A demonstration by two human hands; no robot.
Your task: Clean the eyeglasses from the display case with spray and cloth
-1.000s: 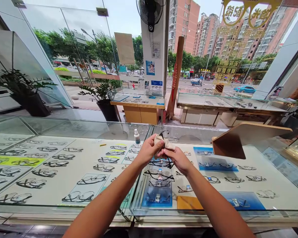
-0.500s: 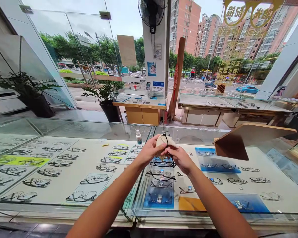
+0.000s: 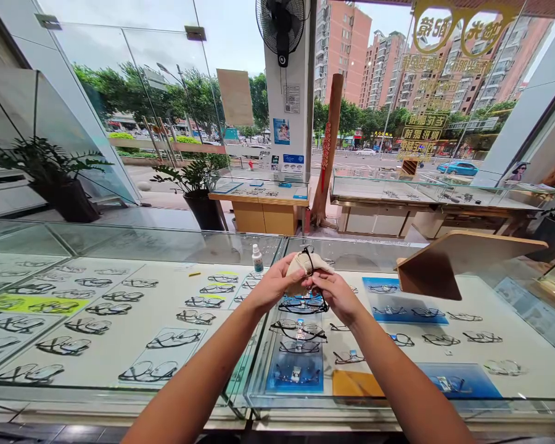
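Observation:
My left hand (image 3: 277, 282) is closed round a beige cloth (image 3: 296, 282), its thumb pressing on the fabric. A dark-framed pair of eyeglasses (image 3: 311, 265) sits against the cloth between my hands, above the glass counter. My right hand (image 3: 337, 292) pinches the eyeglasses low on their near side, fingertips close to those of my left hand. Part of the frame and the lenses are hidden by the cloth and fingers. Just beyond my left hand, a small white bottle (image 3: 258, 258) stands upright on the counter.
Under the glass counter top (image 3: 166, 237) lie rows of eyeglasses (image 3: 197, 316), some on blue display cards (image 3: 462, 377). A brown wooden stand (image 3: 430, 279) rests on the right. Farther off are a potted plant (image 3: 206, 206), a wooden post (image 3: 329, 148) and more display cases (image 3: 374, 216).
The cloth has shifted in my fingers, and a flap of it now reaches farther right past the eyeglasses. Both hands stay in nearly the same place; the view has moved slightly.

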